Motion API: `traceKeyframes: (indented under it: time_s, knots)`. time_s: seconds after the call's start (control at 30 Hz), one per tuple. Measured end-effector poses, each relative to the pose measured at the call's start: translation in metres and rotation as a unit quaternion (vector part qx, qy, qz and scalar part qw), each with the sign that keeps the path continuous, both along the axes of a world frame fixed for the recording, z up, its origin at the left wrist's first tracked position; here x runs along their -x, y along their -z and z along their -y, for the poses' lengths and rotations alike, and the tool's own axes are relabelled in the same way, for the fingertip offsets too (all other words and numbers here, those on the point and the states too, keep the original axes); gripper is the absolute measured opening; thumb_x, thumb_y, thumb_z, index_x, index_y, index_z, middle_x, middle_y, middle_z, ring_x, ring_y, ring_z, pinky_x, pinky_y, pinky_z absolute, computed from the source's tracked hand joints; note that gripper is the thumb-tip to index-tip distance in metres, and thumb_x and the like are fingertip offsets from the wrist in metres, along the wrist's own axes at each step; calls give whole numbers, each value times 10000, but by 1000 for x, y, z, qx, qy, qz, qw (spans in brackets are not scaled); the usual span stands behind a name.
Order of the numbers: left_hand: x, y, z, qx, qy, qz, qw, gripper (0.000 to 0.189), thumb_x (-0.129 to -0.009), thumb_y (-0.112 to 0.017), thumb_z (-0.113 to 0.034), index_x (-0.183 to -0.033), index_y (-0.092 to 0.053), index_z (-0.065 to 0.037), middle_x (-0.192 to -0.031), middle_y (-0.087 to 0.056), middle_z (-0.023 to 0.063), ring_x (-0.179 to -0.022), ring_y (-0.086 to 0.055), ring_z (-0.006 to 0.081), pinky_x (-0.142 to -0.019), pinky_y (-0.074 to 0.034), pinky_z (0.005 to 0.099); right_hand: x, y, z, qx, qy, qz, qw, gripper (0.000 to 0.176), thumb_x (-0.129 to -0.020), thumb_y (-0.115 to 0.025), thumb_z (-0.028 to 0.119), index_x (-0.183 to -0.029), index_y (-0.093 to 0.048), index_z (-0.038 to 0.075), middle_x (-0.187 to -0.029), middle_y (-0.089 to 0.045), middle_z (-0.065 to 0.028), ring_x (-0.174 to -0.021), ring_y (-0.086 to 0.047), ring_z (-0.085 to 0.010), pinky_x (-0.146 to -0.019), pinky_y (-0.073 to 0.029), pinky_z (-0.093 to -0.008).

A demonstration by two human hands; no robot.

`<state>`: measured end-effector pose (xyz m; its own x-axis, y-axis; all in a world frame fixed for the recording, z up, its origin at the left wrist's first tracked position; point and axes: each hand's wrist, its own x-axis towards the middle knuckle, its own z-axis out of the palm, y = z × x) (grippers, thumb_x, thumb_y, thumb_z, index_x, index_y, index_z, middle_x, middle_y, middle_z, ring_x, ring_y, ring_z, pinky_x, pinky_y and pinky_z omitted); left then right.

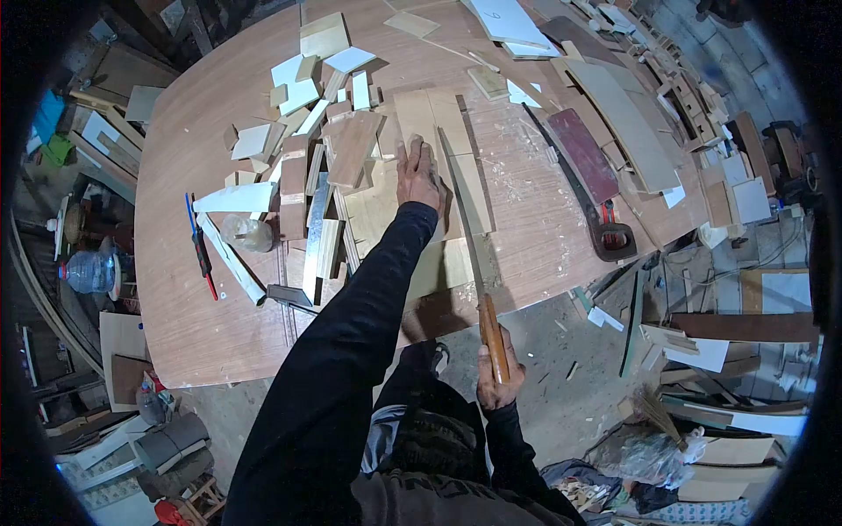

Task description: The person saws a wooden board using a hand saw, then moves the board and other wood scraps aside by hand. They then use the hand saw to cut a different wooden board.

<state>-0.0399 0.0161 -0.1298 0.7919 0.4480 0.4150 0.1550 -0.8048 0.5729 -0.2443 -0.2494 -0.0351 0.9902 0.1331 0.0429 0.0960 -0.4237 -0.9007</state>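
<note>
My left hand [419,175] lies with fingers stretched out on a pale wooden board [377,210] near the middle of the table. In my right hand [500,375], below the table's front edge, is the brown wooden handle of a handsaw [466,215]. Its long narrow blade points away from me and runs over the board just right of my left hand. A brown wood block [353,149] sits left of my left fingers, among stacked offcuts.
Wood offcuts [254,142] heap up left of the board, near a small clear jar [247,232] and a blue-red pen-like tool [202,247]. Right of the board lie a second saw with a black handle [614,240], a maroon block [582,156] and long panels [618,123].
</note>
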Motion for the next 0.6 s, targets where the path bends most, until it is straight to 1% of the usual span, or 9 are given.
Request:
traceKeyframes:
  time_s: [0.03, 0.1, 0.2, 0.33, 0.4, 0.43, 0.5, 0.53, 0.6]
  knots:
    - [-2, 0, -1, 0, -1, -1, 1000, 570, -784, -536, -34, -1347, -477, 26, -1503, -346, 165, -1417, -215, 420, -1177, -213, 432, -2, -2, -1, 0, -1, -1, 1000, 387, -871, -654, 169, -1230, -598, 36, -971, -693, -109, -708, -639, -156, -664, -523, -289]
    - [1, 2, -1, -2, 3, -6, 1000, 570, -782, -537, -44, -1345, -481, 25, -1497, -356, 165, -1417, -212, 420, -1178, -206, 435, 2, -7, -1, -3, -8, -65, 998, 406, -904, -617, 221, -1242, -582, -1, -1045, -678, -157, -855, -674, -197, -741, -526, -304]
    - [-2, 2, -2, -4, -9, -23, 1000, 585, -773, -548, -46, -1350, -475, 22, -1496, -358, 164, -1416, -212, 422, -1175, -206, 440, 24, 13, 13, -26, 6, -39, 999, 419, -908, -623, 231, -1255, -575, 3, -1003, -680, -148, -850, -666, -176, -726, -519, -288]
    - [-4, 3, -3, -23, -9, 0, 1000, 591, -759, -561, -37, -1341, -482, 20, -1490, -366, 165, -1409, -226, 426, -1168, -217, 444, 51, 3, 43, -4, -2, -27, 1000, 431, -909, -631, 260, -1232, -586, -22, -979, -678, -140, -822, -661, -168, -705, -506, -268]
    - [-3, 5, -2, -12, -8, 13, 1000, 579, -750, -560, -22, -1324, -496, 27, -1484, -371, 169, -1397, -245, 437, -1160, -235, 450, 60, -13, 51, -115, 48, -173, 977, 435, -905, -638, 261, -1208, -592, -47, -972, -675, -148, -813, -657, -162, -707, -493, -252]
    - [-2, 6, -2, -12, -4, 13, 1000, 579, -750, -560, -22, -1324, -496, 27, -1484, -371, 169, -1397, -245, 437, -1160, -235, 450, 57, -20, 51, -116, 52, -172, 977, 435, -905, -638, 261, -1208, -592, -47, -972, -675, -148, -813, -657, -162, -707, -493, -252]
    - [-4, 7, -4, -15, 2, 17, 1000, 566, -752, -543, -10, -1315, -501, 33, -1479, -376, 173, -1386, -262, 446, -1154, -252, 453, 40, -30, 48, 11, 8, -42, 999, 439, -895, -650, 230, -1218, -585, -60, -993, -677, -156, -835, -656, -167, -747, -500, -263]
    - [-4, 8, -4, -35, -2, 10, 999, 563, -757, -532, -3, -1319, -500, 29, -1482, -372, 174, -1390, -257, 448, -1152, -263, 450, 35, -28, 45, 19, 21, -40, 999, 429, -891, -647, 201, -1229, -585, -56, -1042, -677, -165, -884, -656, -179, -801, -504, -288]
    - [-4, 10, -3, -18, -2, 17, 1000, 568, -757, -530, -4, -1323, -497, 27, -1485, -368, 173, -1394, -250, 445, -1154, -260, 447, 20, -17, 38, -16, 14, -30, 999, 403, -895, -639, 196, -1230, -590, -22, -1067, -674, -165, -893, -664, -191, -800, -511, -299]
